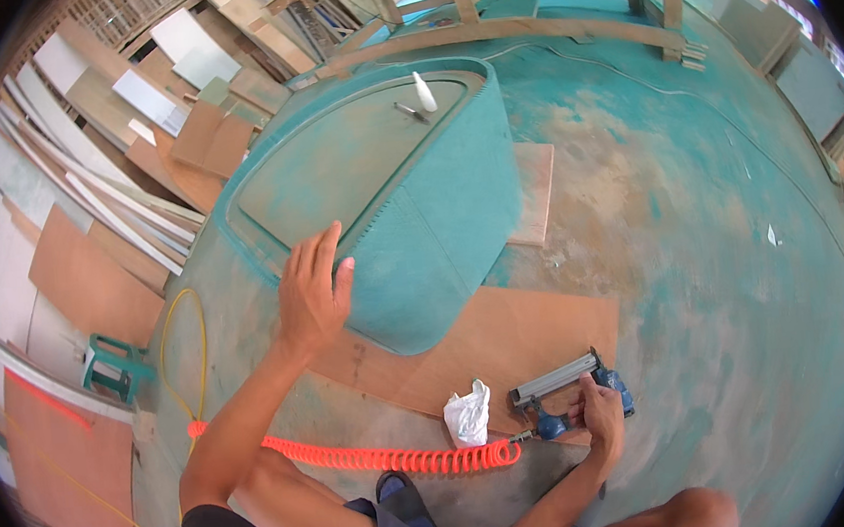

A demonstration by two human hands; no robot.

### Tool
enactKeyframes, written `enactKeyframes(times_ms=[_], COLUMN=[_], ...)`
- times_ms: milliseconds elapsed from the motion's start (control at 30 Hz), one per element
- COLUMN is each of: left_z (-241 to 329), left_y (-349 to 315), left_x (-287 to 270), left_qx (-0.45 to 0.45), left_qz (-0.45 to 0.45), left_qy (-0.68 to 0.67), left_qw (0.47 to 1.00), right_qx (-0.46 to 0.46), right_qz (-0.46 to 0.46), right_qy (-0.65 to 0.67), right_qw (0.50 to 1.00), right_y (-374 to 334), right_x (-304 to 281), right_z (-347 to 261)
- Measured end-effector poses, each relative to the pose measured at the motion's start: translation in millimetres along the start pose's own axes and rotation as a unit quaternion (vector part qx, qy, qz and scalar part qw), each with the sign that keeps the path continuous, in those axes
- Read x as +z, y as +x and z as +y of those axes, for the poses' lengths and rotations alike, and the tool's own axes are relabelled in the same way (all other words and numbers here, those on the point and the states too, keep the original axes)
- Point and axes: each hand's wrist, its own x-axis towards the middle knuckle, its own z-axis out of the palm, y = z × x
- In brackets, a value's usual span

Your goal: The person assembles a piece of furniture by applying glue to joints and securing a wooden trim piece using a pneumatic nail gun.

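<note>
A large teal curved wooden piece (439, 232) with a recessed top panel stands in front of me. My left hand (312, 291) is over its near left edge, fingers stretched out and holding nothing; whether it touches the edge I cannot tell. At the lower right, my right hand (601, 410) is closed on a blue and grey pneumatic nail gun (558, 380), low by the plywood sheet (557, 317). An orange coiled air hose (389, 457) runs left from the gun. Beside it sits a crumpled white plastic bag (468, 415). A white bottle (424, 93) and a slim dark tool (411, 113) rest on the piece.
Boards and panels (90, 257) lean along the left, with a green stool (117, 367) by them. A yellow hose (164, 356) loops over the floor. Wooden framing (512, 30) stands at the back, and a thin cable (730, 116) crosses the stained floor on the right.
</note>
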Motion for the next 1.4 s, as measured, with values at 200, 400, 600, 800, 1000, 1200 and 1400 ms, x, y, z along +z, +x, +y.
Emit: enactKeyframes(times_ms=[200, 400, 600, 800, 1000, 1200, 1400], left_z=[-27, -35, -34, -48, -112, -144, -159], left_y=[-12, -13, -9, -14, -36, -47, -49], left_x=[-3, 3, 3, -13, -36, -4, 11], left_qx=[0.014, -0.005, -0.011, -0.037, -0.222, -0.456, -0.486], left_qz=[-0.038, -0.027, -0.024, -0.015, 0.062, 0.091, 0.043], left_qy=[-0.047, -0.114, -0.133, -0.165, -0.146, -0.161, -0.28], left_qw=[0.998, 0.993, 0.991, 0.986, 0.962, 0.871, 0.827], right_qx=[-0.151, -0.142, -0.141, -0.133, -0.229, -0.249, -0.254], right_qz=[0.084, -0.011, -0.054, -0.058, 0.029, 0.027, -0.085], right_qy=[-0.063, -0.14, -0.163, -0.267, -0.261, -0.256, -0.426], right_qw=[0.983, 0.98, 0.975, 0.953, 0.938, 0.934, 0.864], right_y=[18, 11, -14, -15, -18, -27, -58], right_x=[17, 62, 107, 111, 112, 135, 146], right_z=[4, -7, -20, -26, -41, -53, -67])
